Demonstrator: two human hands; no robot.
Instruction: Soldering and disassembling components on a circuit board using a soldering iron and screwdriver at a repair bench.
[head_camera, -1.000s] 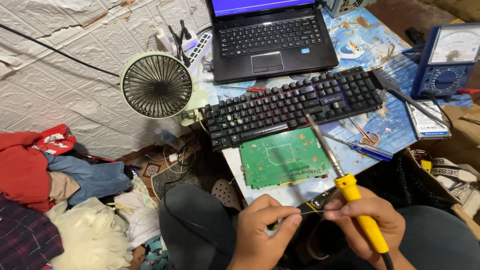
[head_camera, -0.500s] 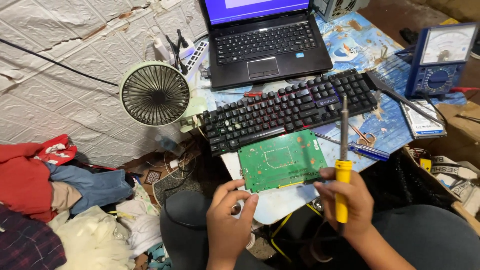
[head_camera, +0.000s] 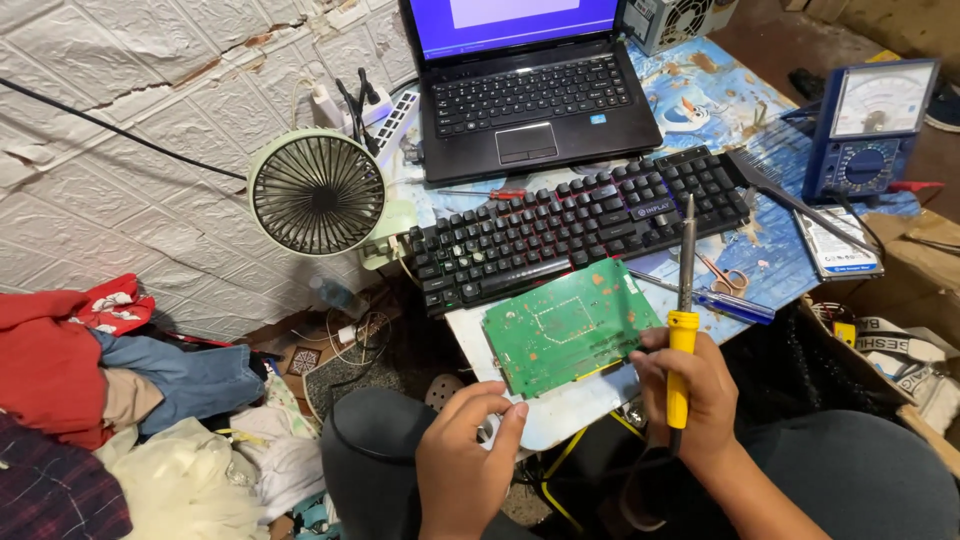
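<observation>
Left hand: the bare left hand (head_camera: 462, 462) hovers low over the person's knee, fingers curled and thumb pressed to fingertips in a pinch — what it pinches is too small to tell. It sits just below the near edge of the board.
Right hand: the right hand (head_camera: 695, 395) is wrapped in a closed fist around the yellow-handled soldering iron with a long grey metal shaft (head_camera: 683, 320), held upright, tip pointing away toward the keyboard.
Board: the green rectangular printed circuit board (head_camera: 570, 325) lies flat and slightly tilted on the near edge of the low white table with a blue patterned cover (head_camera: 560, 415), between the two hands; the right thumb touches or nearly touches its right corner.
Beside the board: a blue-handled tool (head_camera: 735, 305) and a small pair of scissors (head_camera: 728, 278) lie just right of the iron's shaft.
Keyboard: a black backlit computer keyboard (head_camera: 580, 225) lies slantwise just beyond the board.
Left of it: a pale green round desk fan (head_camera: 318, 195) stands facing the camera — near a heap of red, blue and white clothes (head_camera: 110, 400) on the floor.
Far right: a blue analogue multimeter with a white dial (head_camera: 868, 125) stands upright.
Farthest: an open black laptop with a lit screen (head_camera: 530, 90).
</observation>
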